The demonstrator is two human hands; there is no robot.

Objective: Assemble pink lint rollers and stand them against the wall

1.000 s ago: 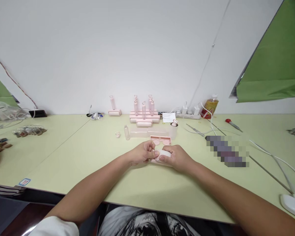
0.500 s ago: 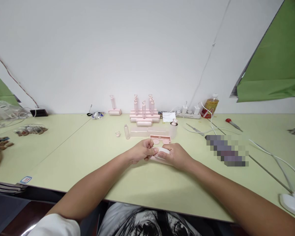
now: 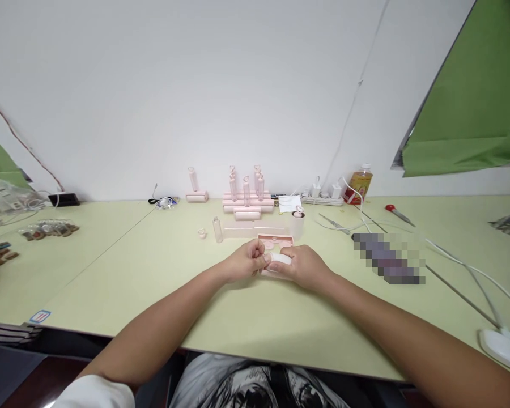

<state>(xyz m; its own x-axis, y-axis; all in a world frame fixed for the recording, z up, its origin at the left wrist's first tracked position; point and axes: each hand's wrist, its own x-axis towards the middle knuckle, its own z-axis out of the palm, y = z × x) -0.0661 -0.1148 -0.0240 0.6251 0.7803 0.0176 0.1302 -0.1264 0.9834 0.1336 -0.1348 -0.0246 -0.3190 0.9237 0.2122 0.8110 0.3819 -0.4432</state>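
Left hand (image 3: pixel 249 259): fingers pinched on the near end of the white piece (image 3: pixel 280 258).
Right hand (image 3: pixel 308 266): closed around the same piece, thumb along it.
White piece: between the hands, above the table (image 3: pixel 153 272), in front of the open pink case (image 3: pixel 276 238).
Clear tube (image 3: pixel 217 230): upright, beside the small cap (image 3: pixel 202 233).
Bottle (image 3: pixel 359 185): by the wall (image 3: pixel 153 85), right of the power strip (image 3: pixel 322 200).

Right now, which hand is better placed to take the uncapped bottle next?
Probably the left hand: it is nearer the uncapped bottle, though, like the right hand, it touches the white piece.
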